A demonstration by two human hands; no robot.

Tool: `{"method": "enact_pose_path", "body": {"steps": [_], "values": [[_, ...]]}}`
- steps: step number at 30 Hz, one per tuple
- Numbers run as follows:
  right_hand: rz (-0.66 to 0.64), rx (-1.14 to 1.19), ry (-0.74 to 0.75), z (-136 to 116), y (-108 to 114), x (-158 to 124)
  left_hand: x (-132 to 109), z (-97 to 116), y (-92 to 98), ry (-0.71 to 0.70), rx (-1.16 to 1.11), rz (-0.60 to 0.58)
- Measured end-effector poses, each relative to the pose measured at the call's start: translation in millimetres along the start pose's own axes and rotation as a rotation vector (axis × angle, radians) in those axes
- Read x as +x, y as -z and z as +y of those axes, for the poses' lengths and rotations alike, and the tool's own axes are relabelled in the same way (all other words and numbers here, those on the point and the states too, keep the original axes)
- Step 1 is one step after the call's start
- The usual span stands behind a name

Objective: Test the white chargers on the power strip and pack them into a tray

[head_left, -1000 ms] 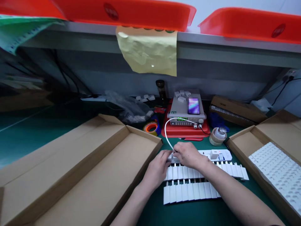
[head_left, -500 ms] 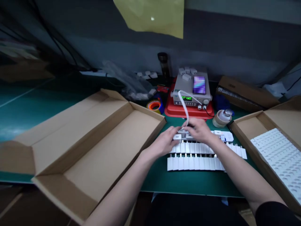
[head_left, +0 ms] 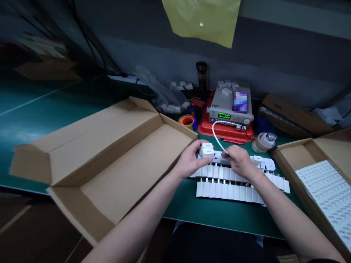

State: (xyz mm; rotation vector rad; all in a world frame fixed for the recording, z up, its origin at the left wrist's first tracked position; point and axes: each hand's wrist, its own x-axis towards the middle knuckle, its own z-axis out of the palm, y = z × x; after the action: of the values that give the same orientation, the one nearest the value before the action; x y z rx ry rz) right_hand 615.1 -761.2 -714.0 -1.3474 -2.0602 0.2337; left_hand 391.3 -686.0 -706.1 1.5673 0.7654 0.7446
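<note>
My left hand (head_left: 188, 160) is closed around two white USB chargers (head_left: 207, 152), side by side with their port faces up, at the left end of a white power strip (head_left: 218, 157). A white cable (head_left: 214, 132) runs from the bench instrument (head_left: 231, 104) to my right hand (head_left: 240, 160), whose fingers pinch its end just above the strip. The plug tip is hidden by the fingers. Another charger (head_left: 257, 160) stands in the strip's right part. Nearer to me, two rows of white chargers (head_left: 229, 190) lie on the green table, prongs pointing away.
An open cardboard box (head_left: 131, 164) lies to the left. A second box (head_left: 290, 149) on the right holds a white perforated tray (head_left: 326, 193). Behind are a red tray (head_left: 204, 128), tape rolls (head_left: 187, 120), a bottle (head_left: 264, 141) and a dark tumbler (head_left: 202, 76).
My right hand has drawn apart from the left, moving right along the strip with the cable end. My left hand now grips two chargers. The view has shifted slightly left.
</note>
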Motion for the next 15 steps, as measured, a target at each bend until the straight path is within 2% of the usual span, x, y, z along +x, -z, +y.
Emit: {"method": "enact_pose_path", "body": {"steps": [3,5,7,9,11,15], "values": [[-0.011,-0.106,0.078,5.3,-0.1,3.3,6.5,18.8,31.3,0.033,0.047,0.078],[-0.015,-0.111,0.066,8.0,1.4,4.6,18.7,22.5,57.1,0.097,0.192,0.186],[-0.032,-0.082,0.031,9.8,2.7,5.4,35.2,17.9,81.3,0.262,0.42,0.28],[-0.039,-0.043,-0.018,11.6,2.7,5.8,52.6,8.3,99.0,0.452,0.605,0.32],[-0.042,-0.014,-0.068,13.5,1.5,5.9,67.0,-1.1,107.2,0.567,0.684,0.298],[-0.078,-0.035,-0.117,13.8,-0.9,5.9,80.4,-8.7,102.3,0.579,0.639,0.152]]}}
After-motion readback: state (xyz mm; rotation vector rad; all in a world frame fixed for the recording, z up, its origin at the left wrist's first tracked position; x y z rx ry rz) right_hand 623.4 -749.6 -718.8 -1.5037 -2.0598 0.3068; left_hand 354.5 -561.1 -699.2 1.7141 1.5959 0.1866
